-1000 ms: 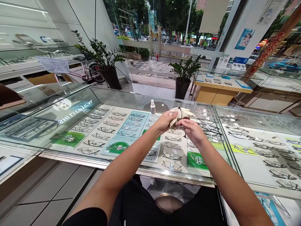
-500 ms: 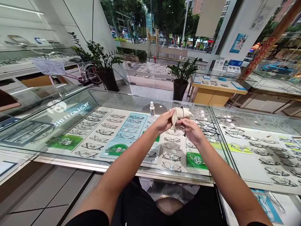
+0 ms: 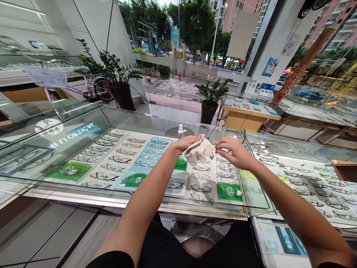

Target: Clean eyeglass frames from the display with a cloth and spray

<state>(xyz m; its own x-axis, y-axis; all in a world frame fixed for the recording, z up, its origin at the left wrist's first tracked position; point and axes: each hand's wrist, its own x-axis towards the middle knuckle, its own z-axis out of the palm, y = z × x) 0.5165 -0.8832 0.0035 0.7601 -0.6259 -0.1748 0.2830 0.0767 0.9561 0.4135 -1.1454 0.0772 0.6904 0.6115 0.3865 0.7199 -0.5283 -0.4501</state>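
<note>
Above the glass display case [image 3: 156,123], my left hand [image 3: 186,144] is closed on a cream cloth [image 3: 198,150], which hangs open below its fingers and wraps part of a pair of glasses. My right hand [image 3: 231,149] pinches the dark frame of these glasses [image 3: 215,147] at the cloth's right edge. One dark temple tip sticks up behind the right hand. The lenses are mostly hidden by the cloth. A small white bottle [image 3: 180,131] stands upright on the glass just beyond my left hand.
Rows of glasses [image 3: 119,160] lie inside the case under the glass, with green cards [image 3: 230,191] among them. Another glass case [image 3: 301,163] adjoins on the right. Potted plants [image 3: 209,108] stand beyond the counter.
The cloth has spread out and hangs lower and further left. My right hand has turned flatter, fingers pointing left, and the glasses' temple now points up behind it. The view has shifted slightly.
</note>
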